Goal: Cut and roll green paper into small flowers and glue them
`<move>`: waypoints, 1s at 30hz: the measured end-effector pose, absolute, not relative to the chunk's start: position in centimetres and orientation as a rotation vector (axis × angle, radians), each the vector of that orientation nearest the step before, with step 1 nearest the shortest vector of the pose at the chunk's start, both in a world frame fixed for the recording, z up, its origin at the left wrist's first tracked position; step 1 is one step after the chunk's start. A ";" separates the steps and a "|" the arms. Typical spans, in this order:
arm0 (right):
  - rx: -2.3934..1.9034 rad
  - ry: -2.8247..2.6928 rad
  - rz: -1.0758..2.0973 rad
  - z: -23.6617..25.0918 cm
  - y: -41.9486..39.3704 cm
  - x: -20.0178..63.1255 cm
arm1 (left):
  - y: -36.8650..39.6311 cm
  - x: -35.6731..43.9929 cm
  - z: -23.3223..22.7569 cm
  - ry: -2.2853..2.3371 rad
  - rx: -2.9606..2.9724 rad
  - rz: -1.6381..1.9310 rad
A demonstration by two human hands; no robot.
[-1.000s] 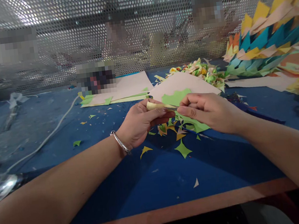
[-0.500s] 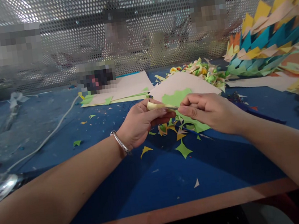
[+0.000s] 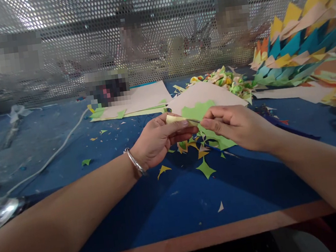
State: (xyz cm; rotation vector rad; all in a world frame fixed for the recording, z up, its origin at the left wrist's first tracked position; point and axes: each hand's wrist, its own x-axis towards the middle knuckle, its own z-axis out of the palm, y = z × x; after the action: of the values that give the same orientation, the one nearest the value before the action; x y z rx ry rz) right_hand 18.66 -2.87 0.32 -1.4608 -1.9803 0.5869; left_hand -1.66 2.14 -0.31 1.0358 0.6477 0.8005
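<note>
Blue tabletop (image 3: 180, 206) at the bottom is littered with paper offcuts (image 3: 205, 167). Mid-frame, left hand (image 3: 157, 140) and right hand (image 3: 237, 125) both pinch a small yellow paper piece (image 3: 175, 119), looks half-rolled. Finished paper flowers (image 3: 226, 81) are piled further back, upper right.

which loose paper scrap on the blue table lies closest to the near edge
The small white scrap, alone on the blue table; the green scrap and yellow scrap lie farther back.
</note>
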 end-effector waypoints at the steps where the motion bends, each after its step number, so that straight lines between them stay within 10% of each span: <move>1: -1.459 -1.981 0.585 0.3 -2.9 18.7 | 2.1 -1.7 -0.3 0.655 1.035 0.795; 30: -1.432 -1.991 0.564 0.2 -2.8 18.8 | 2.0 -1.8 0.0 0.735 1.054 0.736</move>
State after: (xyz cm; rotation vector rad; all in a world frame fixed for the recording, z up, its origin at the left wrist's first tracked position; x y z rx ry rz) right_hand 18.79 -2.76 0.17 -1.4320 -1.9905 0.5642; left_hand -1.85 2.01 0.01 1.0537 0.7346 0.7359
